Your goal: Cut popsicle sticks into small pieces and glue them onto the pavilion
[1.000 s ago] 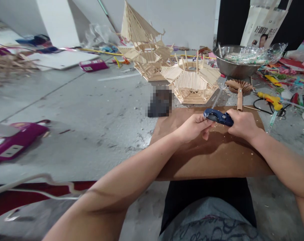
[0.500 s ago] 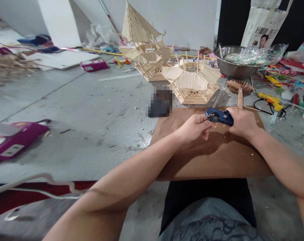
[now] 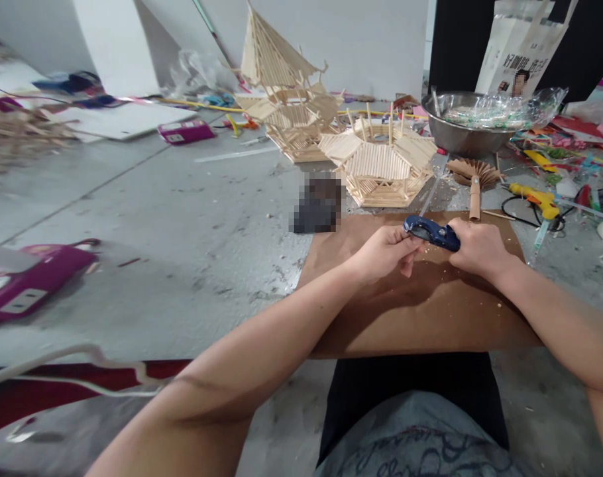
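Note:
My right hand (image 3: 479,248) is wrapped round the handle end of a dark blue hand tool (image 3: 432,233), above a brown board (image 3: 411,324). The tool's head points left, to the fingertips of my left hand (image 3: 388,253). Those fingers are pinched together at the tool's jaws; what they hold is too small to make out. Small pale crumbs lie on the board below. A folded brown paper fan (image 3: 475,173) with a rolled handle lies just beyond my right hand.
Beyond the board stand a low stick model (image 3: 378,161) and a taller roofed one (image 3: 294,116). A metal bowl (image 3: 468,136), a yellow glue gun (image 3: 535,197) and scraps are at the right. Purple power strips (image 3: 38,281) lie left. A blurred dark object (image 3: 317,205) touches the board's corner.
The blue tool's handles have come closer together in my right hand, and the gap in it has narrowed. My left hand has barely moved.

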### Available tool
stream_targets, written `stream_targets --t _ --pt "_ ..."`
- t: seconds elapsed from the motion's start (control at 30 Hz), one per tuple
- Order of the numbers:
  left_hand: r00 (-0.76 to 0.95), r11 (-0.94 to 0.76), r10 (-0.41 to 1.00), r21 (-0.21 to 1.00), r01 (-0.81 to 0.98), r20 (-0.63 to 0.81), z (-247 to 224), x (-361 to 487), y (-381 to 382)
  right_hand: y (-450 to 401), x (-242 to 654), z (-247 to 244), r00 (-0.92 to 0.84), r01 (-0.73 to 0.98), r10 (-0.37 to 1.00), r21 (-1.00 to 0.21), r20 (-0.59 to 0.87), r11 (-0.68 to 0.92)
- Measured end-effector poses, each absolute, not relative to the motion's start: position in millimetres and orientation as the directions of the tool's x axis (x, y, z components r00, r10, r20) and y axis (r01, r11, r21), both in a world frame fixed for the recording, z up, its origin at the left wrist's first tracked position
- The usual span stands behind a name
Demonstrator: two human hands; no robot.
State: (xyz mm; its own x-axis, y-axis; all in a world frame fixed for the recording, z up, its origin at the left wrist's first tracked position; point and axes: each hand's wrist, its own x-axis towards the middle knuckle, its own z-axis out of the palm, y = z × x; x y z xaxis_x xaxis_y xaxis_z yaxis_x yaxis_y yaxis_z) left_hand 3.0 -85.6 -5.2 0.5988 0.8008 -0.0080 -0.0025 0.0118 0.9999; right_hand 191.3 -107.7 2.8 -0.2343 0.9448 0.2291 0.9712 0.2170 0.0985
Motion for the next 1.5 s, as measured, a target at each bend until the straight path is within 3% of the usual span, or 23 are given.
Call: stream_targets --t 0.47,0.83,1.13,1.33,1.5 --pt "0.589 -0.043 0.808 0.997 0.067 -0.005 -0.8 3.0 -86.3 -102.3 195.5 -2.5 -0.295 0.955 0.907 0.089 0.302 0.281" --pt "0.591 -0.022 0.807 1.0 0.018 0.007 -2.8 3.4 -86.5 -107.3 189.5 3.2 -0.216 0.974 0.958 0.107 0.187 0.199" --pt "0.566 -0.013 0.825 1.0 0.004 0.008 0.5 5.4 -88.5 -107.4 188.7 8.2 -0.191 0.981 0.969 0.042 0.154 0.187" --pt "0.6 -0.07 0.8 0.994 0.088 0.003 3.1 6.0 -89.8 -97.7 201.9 10.5 -0.023 0.997 0.956 -0.062 0.294 0.043" --pt "0.55 -0.079 0.835 0.99 0.113 0.003 1.0 6.2 -86.9 -93.7 207.8 7.2 -0.153 0.985 0.922 -0.02 0.356 0.171"
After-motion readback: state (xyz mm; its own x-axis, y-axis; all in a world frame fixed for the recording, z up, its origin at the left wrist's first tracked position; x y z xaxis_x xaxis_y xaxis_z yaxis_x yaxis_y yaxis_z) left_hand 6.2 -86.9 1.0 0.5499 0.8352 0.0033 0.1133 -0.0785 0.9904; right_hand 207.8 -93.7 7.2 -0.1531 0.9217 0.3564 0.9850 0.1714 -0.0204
